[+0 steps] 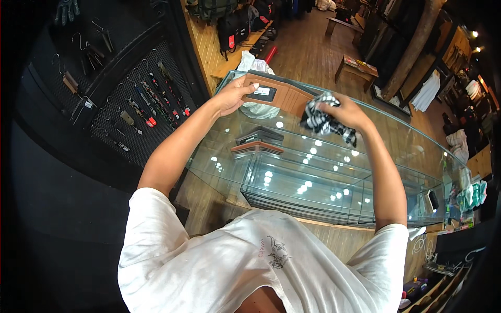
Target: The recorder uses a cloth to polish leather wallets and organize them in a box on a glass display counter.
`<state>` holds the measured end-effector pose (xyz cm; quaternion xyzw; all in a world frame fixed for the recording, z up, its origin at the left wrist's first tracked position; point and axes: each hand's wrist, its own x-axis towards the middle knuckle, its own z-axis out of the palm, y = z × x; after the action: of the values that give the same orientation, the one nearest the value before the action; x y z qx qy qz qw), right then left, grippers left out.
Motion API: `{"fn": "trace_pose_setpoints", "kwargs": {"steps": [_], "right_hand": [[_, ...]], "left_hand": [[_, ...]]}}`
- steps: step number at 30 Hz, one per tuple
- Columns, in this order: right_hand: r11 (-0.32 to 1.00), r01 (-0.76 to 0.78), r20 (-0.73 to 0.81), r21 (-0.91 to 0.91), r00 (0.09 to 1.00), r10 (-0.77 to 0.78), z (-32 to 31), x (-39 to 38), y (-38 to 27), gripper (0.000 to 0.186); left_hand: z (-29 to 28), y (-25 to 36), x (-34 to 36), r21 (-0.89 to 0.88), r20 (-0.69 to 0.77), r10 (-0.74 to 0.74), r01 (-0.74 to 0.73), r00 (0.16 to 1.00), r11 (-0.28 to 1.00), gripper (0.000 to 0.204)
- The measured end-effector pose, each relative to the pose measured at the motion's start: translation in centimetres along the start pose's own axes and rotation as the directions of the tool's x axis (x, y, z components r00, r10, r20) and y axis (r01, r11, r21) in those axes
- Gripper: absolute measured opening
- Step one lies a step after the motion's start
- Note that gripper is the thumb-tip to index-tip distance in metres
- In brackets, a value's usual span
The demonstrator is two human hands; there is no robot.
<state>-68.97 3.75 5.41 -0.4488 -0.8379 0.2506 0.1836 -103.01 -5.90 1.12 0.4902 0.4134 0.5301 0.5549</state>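
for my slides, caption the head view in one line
Left hand holds an open brown wallet above a glass counter; right hand grips a checkered cloth.

Plank floor (300,49) and wooden bench (371,73) beyond far edge of glass counter (399,135); black wall (62,177) past left edge; lamps (475,34) beyond far-right corner.

A crumpled checked cloth (323,123) overlaps an open brown wallet (288,97).
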Motion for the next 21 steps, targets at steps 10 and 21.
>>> {"fn": "trace_pose_setpoints", "kwargs": {"steps": [10, 21], "right_hand": [[0.960, 0.189, -0.177, 0.204, 0.972, -0.154, 2.8, 3.9, -3.7, 0.040], [0.993, 0.116, -0.129, -0.032, 0.985, -0.119, 2.1, 3.1, -5.1, 0.077]], "left_hand": [[-2.2, 1.3, 0.2, 0.382, -0.164, 0.292, -0.212, 0.942, 0.899, 0.036], [-4.7, -1.2, 0.4, 0.530, -0.239, 0.491, -0.311, 0.838, 0.789, 0.059]]}}
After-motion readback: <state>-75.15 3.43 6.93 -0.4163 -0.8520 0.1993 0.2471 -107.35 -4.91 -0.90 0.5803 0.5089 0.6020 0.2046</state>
